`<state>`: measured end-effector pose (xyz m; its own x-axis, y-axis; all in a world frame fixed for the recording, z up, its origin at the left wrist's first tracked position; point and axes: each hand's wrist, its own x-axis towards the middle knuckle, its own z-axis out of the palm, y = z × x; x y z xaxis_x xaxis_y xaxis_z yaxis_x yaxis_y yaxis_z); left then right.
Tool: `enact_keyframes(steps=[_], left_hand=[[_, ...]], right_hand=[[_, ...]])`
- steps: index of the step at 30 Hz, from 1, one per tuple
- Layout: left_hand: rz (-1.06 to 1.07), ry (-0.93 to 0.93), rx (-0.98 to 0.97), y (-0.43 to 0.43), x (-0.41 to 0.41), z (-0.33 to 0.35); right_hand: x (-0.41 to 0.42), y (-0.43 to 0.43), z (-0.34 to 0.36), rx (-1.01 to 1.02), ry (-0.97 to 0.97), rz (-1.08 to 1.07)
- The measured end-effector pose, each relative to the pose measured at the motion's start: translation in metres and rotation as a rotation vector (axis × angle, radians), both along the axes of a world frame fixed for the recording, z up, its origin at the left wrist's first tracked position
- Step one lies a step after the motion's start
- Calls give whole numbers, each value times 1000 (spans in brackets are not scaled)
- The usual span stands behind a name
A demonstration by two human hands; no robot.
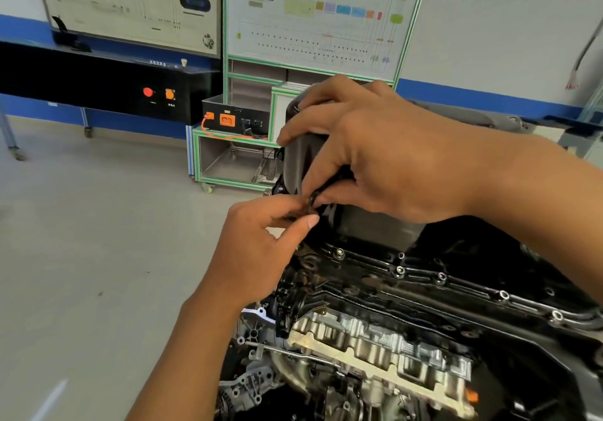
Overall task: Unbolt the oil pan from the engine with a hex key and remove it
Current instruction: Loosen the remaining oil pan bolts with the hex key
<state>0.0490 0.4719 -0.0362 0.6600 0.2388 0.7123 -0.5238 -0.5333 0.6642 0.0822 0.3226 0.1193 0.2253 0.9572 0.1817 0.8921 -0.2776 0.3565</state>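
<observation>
Oil pan (295, 162) tilted up at far-left end of engine (391, 339). Right hand (375, 146) curled over its top and side, left hand (257, 241) pinching its lower rim. Pan inside dark, contents can't tell. Bolts (440, 276) along engine flange, right.

Oil pan (294, 164) on engine (391, 339), display boards (319, 22) behind
</observation>
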Motion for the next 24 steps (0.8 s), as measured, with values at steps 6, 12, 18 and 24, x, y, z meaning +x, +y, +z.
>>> enact_keyframes(steps=[6,12,18,24], left_hand=[[23,-63,19,3,-4,2],[51,-130,-155,-3,3,-1],[91,-156,-209,-5,9,0],[90,-156,-268,-6,14,-2]], right_hand=[[-8,10,4,22,-120,-34],[-31,-4,-59,965,87,102],[-25,15,-99,1333,299,85],[-11,18,-128,1224,437,59]])
